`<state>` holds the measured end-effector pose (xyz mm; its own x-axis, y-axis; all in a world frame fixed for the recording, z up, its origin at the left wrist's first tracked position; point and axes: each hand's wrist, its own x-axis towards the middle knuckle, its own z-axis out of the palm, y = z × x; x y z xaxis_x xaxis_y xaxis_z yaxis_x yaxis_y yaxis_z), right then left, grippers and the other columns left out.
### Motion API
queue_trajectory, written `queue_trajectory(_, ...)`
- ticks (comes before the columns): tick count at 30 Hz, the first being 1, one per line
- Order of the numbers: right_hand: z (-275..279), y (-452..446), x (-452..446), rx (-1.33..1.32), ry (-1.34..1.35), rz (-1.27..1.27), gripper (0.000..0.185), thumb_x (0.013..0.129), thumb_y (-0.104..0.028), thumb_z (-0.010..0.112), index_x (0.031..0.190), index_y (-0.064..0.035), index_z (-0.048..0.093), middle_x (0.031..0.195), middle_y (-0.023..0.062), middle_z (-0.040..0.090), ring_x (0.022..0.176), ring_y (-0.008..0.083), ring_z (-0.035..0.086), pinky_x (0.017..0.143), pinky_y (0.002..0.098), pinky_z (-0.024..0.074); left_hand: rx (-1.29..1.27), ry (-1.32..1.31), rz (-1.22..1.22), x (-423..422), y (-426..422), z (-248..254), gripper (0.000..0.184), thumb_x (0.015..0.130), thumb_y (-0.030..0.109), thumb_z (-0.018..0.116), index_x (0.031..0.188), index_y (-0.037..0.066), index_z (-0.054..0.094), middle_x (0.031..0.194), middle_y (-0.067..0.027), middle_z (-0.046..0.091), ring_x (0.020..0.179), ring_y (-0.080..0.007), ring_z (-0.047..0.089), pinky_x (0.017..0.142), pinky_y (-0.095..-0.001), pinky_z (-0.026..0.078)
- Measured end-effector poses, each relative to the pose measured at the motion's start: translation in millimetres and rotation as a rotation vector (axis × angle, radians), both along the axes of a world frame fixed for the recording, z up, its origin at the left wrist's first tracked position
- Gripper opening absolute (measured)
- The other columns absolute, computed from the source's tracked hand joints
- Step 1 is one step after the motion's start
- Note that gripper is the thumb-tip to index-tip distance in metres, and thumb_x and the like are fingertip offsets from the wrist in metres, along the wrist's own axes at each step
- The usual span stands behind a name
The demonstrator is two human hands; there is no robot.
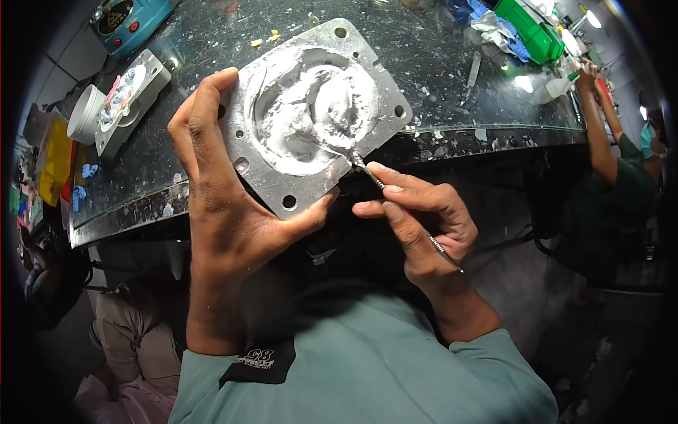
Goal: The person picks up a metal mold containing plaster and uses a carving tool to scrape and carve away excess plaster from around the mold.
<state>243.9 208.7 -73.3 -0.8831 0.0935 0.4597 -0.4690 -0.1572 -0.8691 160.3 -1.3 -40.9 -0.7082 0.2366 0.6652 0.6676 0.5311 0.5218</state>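
Observation:
A square metal flask half (272, 185) with holes in its corners is tilted at the bench's front edge. White plaster (286, 134) fills its round hollow, with a raised ring and a rough mound inside. My left hand (226, 191) grips the flask, fingers along its left side and thumb at its lower corner. In my right hand (434, 215), a thin metal carving tool (443, 251) with a ribbed handle is pinched between thumb and fingers. Its tip meets the plaster at the notch in the flask's near edge.
Another metal flask half (134, 106) holding plaster leans by a white tub (86, 113) at left. Behind it is a blue machine (131, 28). Yellowish bits (265, 39), a knife-like tool (473, 71) and a green bin (530, 32) lie farther back. A co-worker's arms (600, 134) reach in at right.

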Motion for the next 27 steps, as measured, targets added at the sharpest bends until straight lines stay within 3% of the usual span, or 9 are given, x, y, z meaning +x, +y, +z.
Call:
queue_trajectory(5, -3.7, 7.0, -4.1, -0.312, -0.124, 0.148, 0.016, 0.101, 0.006, 0.061, 0.117, 0.0063, 0.063, 0.132, 0.0312, 0.065, 0.101, 0.0313, 0.077, 0.09, 0.0387, 0.0643, 0.0, -0.009, 0.025, 0.8, 1.1, 0.1, 0.122, 0.054, 0.026, 0.095, 0.155, -0.003, 0.033, 0.146, -0.0179, 0.038, 0.138, -0.031, 0.045, 0.118, -0.0422, 0.039)
queue_trajectory(9, 5.0, 16.3, -7.7, -0.378, -0.294, 0.148, 0.014, 0.103, -0.002, 0.06, 0.115, 0.0044, 0.064, 0.123, 0.031, 0.07, 0.098, 0.0324, 0.078, 0.084, 0.0385, 0.0655, -0.008, -0.008, 0.04, 1.6, 2.8, 1.0, 0.122, 0.054, 0.026, 0.095, 0.155, -0.003, 0.033, 0.146, -0.0177, 0.039, 0.138, -0.0312, 0.045, 0.118, -0.0423, 0.039)
queue_trajectory(13, 6.9, 17.1, -3.8, -0.42, -0.171, 0.116, 0.016, 0.104, -0.009, 0.064, 0.113, 0.0033, 0.066, 0.121, 0.0304, 0.072, 0.099, 0.033, 0.078, 0.08, 0.0365, 0.0655, 0.007, -0.009, 0.041, 0.8, 1.8, -1.3, 0.123, 0.054, 0.026, 0.095, 0.156, -0.003, 0.033, 0.146, -0.0173, 0.039, 0.138, -0.031, 0.045, 0.118, -0.0424, 0.039)
queue_trajectory(17, 5.8, 18.1, -5.1, -0.259, -0.15, 0.006, 0.019, 0.106, -0.015, 0.064, 0.111, 0.003, 0.065, 0.105, 0.0237, 0.075, 0.077, 0.0216, 0.076, 0.066, 0.0282, 0.0617, -0.001, -0.024, 0.053, 2.1, 3.1, 0.0, 0.124, 0.054, 0.027, 0.095, 0.156, -0.003, 0.033, 0.146, -0.0169, 0.038, 0.138, -0.0308, 0.044, 0.119, -0.0424, 0.039)
queue_trajectory(21, 0.9, 31.6, -3.3, -0.185, -0.095, 0.098, 0.022, 0.108, -0.018, 0.062, 0.113, 0.003, 0.065, 0.086, 0.0135, 0.073, 0.059, 0.0102, 0.063, 0.056, 0.0213, 0.051, -0.001, -0.003, 0.047, 1.9, 3.1, -0.9, 0.124, 0.054, 0.027, 0.095, 0.157, -0.003, 0.032, 0.146, -0.0168, 0.038, 0.138, -0.0308, 0.044, 0.119, -0.0423, 0.039)
queue_trajectory(23, 12.0, 21.0, -5.8, -0.096, -0.073, 0.01, 0.024, 0.108, -0.02, 0.061, 0.114, 0.0028, 0.065, 0.082, 0.0098, 0.071, 0.056, 0.0071, 0.057, 0.053, 0.0202, 0.0465, 0.002, 0.007, 0.035, 0.9, 2.8, -1.5, 0.124, 0.054, 0.026, 0.095, 0.157, -0.003, 0.032, 0.146, -0.0168, 0.038, 0.138, -0.0308, 0.044, 0.119, -0.0423, 0.039)
queue_trajectory(24, 11.7, 19.7, -6.0, -0.096, -0.056, 0.012, 0.024, 0.107, -0.02, 0.063, 0.115, 0.0018, 0.065, 0.088, 0.0107, 0.074, 0.065, 0.0099, 0.065, 0.058, 0.021, 0.0503, 0.0, 0.006, 0.039, 0.7, 2.8, -1.2, 0.124, 0.054, 0.026, 0.095, 0.157, -0.002, 0.032, 0.146, -0.0169, 0.038, 0.139, -0.0308, 0.044, 0.119, -0.0423, 0.039)
queue_trajectory(27, 14.5, 14.7, -5.9, -0.098, -0.051, 0.019, 0.025, 0.106, -0.021, 0.066, 0.117, 0.0008, 0.064, 0.094, 0.0123, 0.076, 0.076, 0.0139, 0.071, 0.062, 0.0232, 0.0528, -0.006, -0.005, 0.048, 1.6, 2.6, -0.7, 0.124, 0.054, 0.027, 0.095, 0.157, -0.002, 0.032, 0.146, -0.0171, 0.038, 0.139, -0.0309, 0.044, 0.119, -0.0425, 0.039)
